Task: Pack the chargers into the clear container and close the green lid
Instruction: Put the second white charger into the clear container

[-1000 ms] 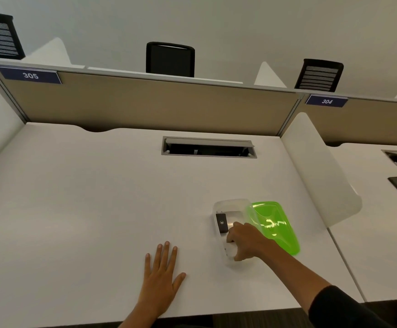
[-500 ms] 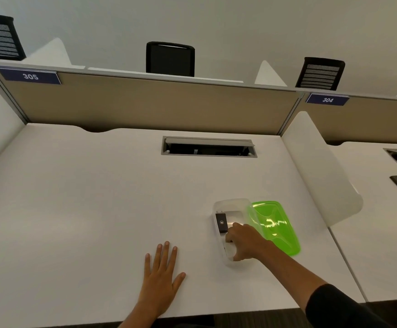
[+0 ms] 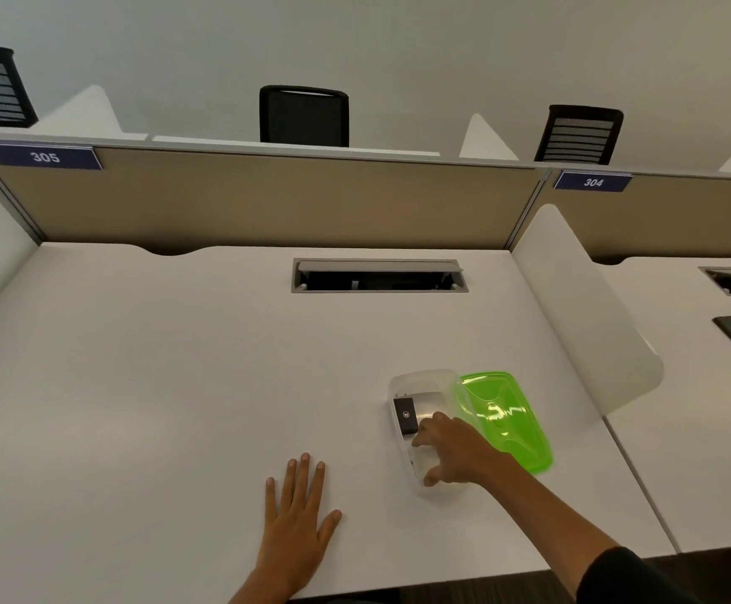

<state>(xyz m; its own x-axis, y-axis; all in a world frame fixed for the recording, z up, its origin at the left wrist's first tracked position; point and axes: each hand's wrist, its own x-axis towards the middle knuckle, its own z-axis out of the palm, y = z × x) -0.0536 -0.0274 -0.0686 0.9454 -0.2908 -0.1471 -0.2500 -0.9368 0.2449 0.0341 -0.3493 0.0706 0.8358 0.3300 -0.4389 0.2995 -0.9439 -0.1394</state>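
Right hand (image 3: 457,455) reaching into the clear container (image 3: 420,379), fingers curled down inside its near half; whether pinching anything cannot be told, fingertips hidden against pale, see-through plastic. Something whitish under the palm, too blurred to identify. Dark sleeve (image 3: 629,577) at the lower right edge.

Just beyond the right fingertips, 1 black charger (image 3: 405,415) lying inside the container against its left wall, small round logo facing up, close to the hand. Container open, long axis running away from the viewer, resting on the white desk (image 3: 159,385).

Green lid (image 3: 507,420) off, translucent, leaning on the container's right rim and tilted down onto the desk to the right, partly behind the right wrist.

Left hand (image 3: 298,529) flat on the desk, palm down, fingers spread a little and straight, holding nothing, well left of the container and nearer the front edge.

Farther back, a cable slot (image 3: 379,276) set in the desk. Behind it a tan partition (image 3: 268,202) with labels 305 (image 3: 44,156) and 304 (image 3: 593,182). White divider (image 3: 586,307) on the right. Above the partition, 3 black chair backs (image 3: 304,115).
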